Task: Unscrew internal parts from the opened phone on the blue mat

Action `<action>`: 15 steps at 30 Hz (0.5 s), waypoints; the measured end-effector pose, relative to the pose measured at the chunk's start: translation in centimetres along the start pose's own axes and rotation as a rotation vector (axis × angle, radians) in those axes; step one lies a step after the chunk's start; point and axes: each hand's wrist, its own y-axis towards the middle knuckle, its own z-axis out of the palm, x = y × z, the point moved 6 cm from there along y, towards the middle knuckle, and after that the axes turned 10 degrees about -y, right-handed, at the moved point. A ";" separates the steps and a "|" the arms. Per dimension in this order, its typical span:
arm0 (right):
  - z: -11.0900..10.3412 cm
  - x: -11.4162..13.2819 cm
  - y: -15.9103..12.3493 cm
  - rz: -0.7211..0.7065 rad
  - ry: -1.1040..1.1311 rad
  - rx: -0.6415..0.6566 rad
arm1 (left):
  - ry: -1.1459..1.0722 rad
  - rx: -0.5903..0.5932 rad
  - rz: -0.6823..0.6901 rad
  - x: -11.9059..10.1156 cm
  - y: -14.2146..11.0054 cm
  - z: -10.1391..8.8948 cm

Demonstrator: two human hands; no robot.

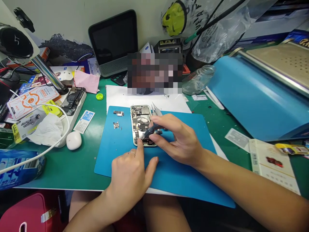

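Note:
An opened smartphone (142, 117), its inner parts bare, lies on a blue mat (173, 180). My right hand (181, 141) pinches a dark screwdriver (150, 130) between thumb and fingers, tip down at the phone's lower part. With its index finger stretched out, my left hand (130, 170) touches the phone's lower left edge; the thumb stands apart and nothing is held. Beyond my right fingers lies a grey tool with a thin tip (156, 110), partly hidden. Two small metal phone parts, an upper one (118, 113) and a lower one (116, 125), rest left of the phone.
A dark-screened display (113, 42) stands at the back, near a blurred patch. A glass jar (199, 80) lies on its side. Large blue equipment (253, 100) takes up the right. On the left are a white earbud case (73, 140), a white cable (69, 120) and another opened phone (73, 100).

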 end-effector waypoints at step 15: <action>0.1 0.3 0.0 -0.021 0.031 -0.029 | 0.018 0.008 -0.012 0.1 -0.1 0.1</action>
